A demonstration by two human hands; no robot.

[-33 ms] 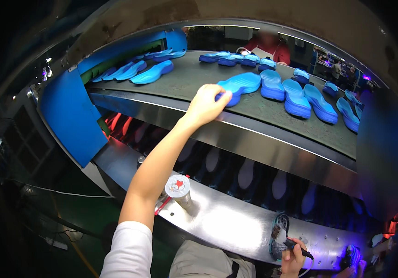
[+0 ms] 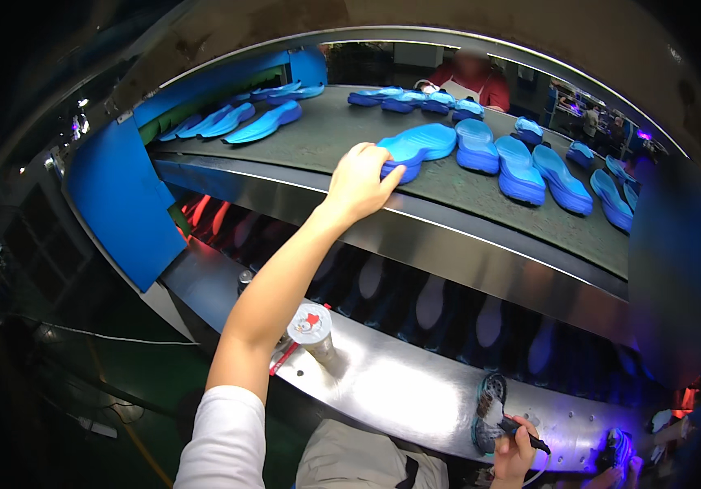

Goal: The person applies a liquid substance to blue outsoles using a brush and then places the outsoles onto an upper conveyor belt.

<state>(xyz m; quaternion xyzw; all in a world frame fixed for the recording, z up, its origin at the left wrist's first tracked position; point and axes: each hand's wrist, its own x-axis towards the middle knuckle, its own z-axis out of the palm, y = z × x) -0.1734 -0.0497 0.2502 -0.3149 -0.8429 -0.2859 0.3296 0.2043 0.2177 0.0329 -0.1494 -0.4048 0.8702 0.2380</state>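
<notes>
One blue shoe sole is grasped by the left hand at the near edge of the conveyor belt; a black-handled brush is held in the right hand at one dark sole, near the front edge of the metal bench. Three blue soles are lined up just right of the grasped one, at least four are set toward the belt's far edge, and at least five toward its left end. One lidded cup is stood toward the bench's left, its contents hidden. The rightmost soles are partly covered by a dark panel
</notes>
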